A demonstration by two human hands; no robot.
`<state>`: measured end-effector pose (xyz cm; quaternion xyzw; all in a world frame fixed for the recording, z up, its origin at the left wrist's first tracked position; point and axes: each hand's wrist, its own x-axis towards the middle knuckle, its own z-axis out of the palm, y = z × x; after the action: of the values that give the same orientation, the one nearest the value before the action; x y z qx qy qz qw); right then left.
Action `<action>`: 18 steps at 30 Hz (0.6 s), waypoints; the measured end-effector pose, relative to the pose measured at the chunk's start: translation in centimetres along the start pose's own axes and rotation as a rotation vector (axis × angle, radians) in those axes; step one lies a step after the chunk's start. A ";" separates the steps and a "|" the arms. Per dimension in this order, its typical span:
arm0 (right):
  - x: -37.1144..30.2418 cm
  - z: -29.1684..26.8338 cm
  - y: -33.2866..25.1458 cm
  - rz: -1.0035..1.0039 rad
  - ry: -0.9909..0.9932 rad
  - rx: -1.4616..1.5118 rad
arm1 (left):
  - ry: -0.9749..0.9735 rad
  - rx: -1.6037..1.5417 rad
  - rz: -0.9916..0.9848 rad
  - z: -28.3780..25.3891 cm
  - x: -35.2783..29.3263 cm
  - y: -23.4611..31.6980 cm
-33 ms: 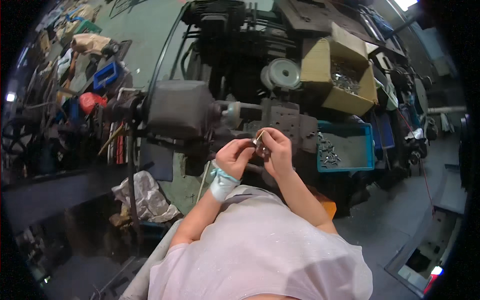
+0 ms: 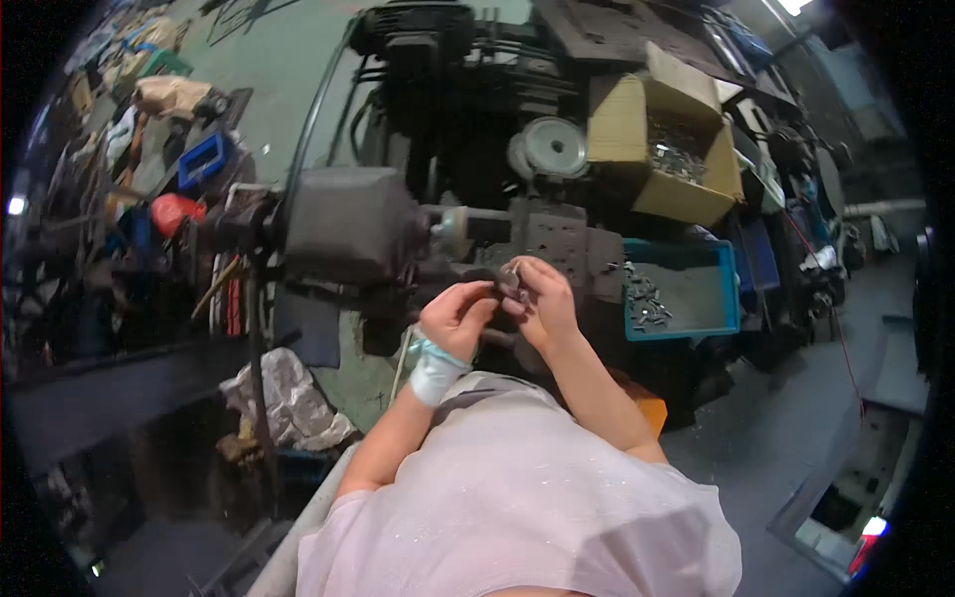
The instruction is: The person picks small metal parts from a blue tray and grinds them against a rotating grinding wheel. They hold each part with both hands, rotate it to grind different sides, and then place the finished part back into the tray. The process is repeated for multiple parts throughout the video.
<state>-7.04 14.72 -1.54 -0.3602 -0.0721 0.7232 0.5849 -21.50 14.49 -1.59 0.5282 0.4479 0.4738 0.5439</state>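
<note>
Over the front of a dark machine, both my hands meet, fingertips almost touching. My right hand [image 2: 547,306] is closed round small shiny metal pieces [image 2: 512,282], partly hidden by its fingers; their exact kind is too small to make out. Beside it, my left hand [image 2: 458,316], with a pale wrap [image 2: 438,368] at the wrist, has thumb and forefinger brought together in a pinch. Whatever lies between its tips is too small and dark to name. Just beyond the hands are the machine's metal block [image 2: 557,239] and its horizontal spindle [image 2: 458,227].
A teal tray [image 2: 734,289] with small metal pins stands to the right. Behind it, an open cardboard box [image 2: 619,119] holds many metal parts. A grey machine housing [image 2: 343,224] and a round metal wheel [image 2: 555,147] stand ahead. Crumpled plastic sheeting [image 2: 288,398] lies at left.
My left hand has drawn slightly left, away from the right hand's fingertips. A thin yellowish edge at my right fingertips no longer shows. The whole view has shifted a little.
</note>
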 end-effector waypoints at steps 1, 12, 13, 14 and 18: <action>0.7 -1.6 -0.4 0.197 0.146 0.204 | -0.008 -0.028 -0.094 -0.4 -0.4 -0.5; 7.4 -11.3 -25.2 -0.334 0.245 0.267 | 0.208 -0.144 -0.316 -2.8 -3.6 -3.8; 7.7 -13.5 -28.6 -0.378 0.333 0.194 | 0.201 -0.158 -0.331 -2.4 -3.7 -3.9; 7.5 -14.9 -30.2 -0.398 0.484 -0.053 | 0.212 -0.152 -0.337 -2.2 -3.8 -4.0; 5.7 -22.7 -28.5 -0.536 0.939 -1.073 | 0.271 -0.099 -0.348 -2.6 -4.5 -5.4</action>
<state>28.98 21.31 -5.65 -0.8351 -0.2423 0.1930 0.4545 -24.49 10.50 -7.15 0.3471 0.5774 0.4608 0.5777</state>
